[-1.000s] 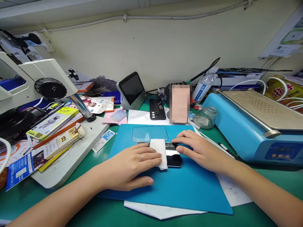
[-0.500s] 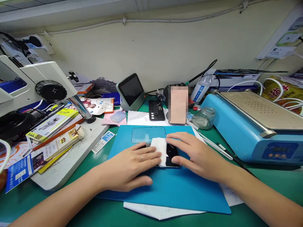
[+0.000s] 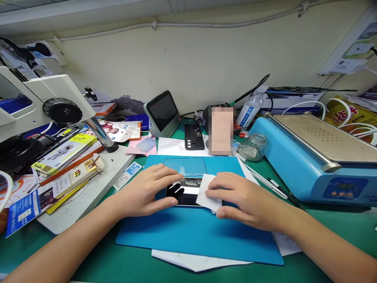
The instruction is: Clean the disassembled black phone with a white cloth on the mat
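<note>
A phone with a glossy black screen (image 3: 188,195) lies sideways on the blue mat (image 3: 200,236). My right hand (image 3: 235,198) rests its fingers on a folded white cloth (image 3: 208,196) that covers the screen's right part; the thumb is spread below. At the phone's left end is my left hand (image 3: 153,191), fingers and thumb apart, with nothing in it, and its dark reflection shows in the glass. A clear film with a dark outline (image 3: 185,166) lies on the mat just behind the phone.
Behind the mat stand a small display (image 3: 163,112), a black phone case (image 3: 194,137), a blurred-out upright screen (image 3: 221,131) and a glass jar (image 3: 252,147). A blue machine (image 3: 312,165) is at the right, with tweezers (image 3: 268,182) beside it. A microscope stand (image 3: 103,135) occupies the left.
The cloth has shifted right under my right hand. My left hand has left the cloth and moved left, opening its fingers and uncovering the phone's left part.
</note>
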A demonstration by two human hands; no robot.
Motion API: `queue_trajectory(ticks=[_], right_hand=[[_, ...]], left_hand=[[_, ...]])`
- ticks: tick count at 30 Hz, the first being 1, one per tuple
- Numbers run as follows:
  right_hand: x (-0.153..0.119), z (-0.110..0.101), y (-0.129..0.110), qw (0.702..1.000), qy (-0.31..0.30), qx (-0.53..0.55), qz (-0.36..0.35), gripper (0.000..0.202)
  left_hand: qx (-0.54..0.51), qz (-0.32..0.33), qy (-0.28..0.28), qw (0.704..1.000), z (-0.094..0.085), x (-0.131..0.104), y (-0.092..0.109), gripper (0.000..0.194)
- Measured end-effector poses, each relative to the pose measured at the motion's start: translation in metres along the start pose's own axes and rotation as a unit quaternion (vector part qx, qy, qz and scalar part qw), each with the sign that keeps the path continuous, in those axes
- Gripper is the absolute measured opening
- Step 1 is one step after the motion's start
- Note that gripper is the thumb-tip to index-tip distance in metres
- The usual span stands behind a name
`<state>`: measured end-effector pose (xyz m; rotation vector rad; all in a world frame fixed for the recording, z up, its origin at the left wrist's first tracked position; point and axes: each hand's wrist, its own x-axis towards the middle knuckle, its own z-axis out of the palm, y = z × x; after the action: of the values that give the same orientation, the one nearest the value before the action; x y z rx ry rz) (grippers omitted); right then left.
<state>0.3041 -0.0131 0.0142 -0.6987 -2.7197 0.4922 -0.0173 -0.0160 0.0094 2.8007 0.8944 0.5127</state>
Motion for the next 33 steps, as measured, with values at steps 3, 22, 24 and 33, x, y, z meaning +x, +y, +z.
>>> queue_trajectory(ticks=[3,22,24,33], right_hand=[[-0.0019,0.0004,0.0001,1.000,0.014,-0.004,0.001,0.030],[-0.0016,-0.0008,0.0022,0.998,0.034,0.035,0.048,0.025],[-0.0011,0.0005,0.0003,0.999,0.019,0.033,0.030,0.024],[0.0000,0.0039,-0.0038,0.999,0.033,0.011,0.030,0.026]], left_hand=[[0.000,-0.045,-0.025,0.999,-0.0013,-0.0009,-0.0021,0.055],[-0.049,-0.064,-0.092,0.993,0.0029,0.0000,-0.0054,0.080],[-0.051,-0.060,-0.092,0.993,0.0037,0.0000,-0.0045,0.081],[-0.041,-0.066,-0.088,0.993,0.0048,0.0007,-0.0023,0.077]])
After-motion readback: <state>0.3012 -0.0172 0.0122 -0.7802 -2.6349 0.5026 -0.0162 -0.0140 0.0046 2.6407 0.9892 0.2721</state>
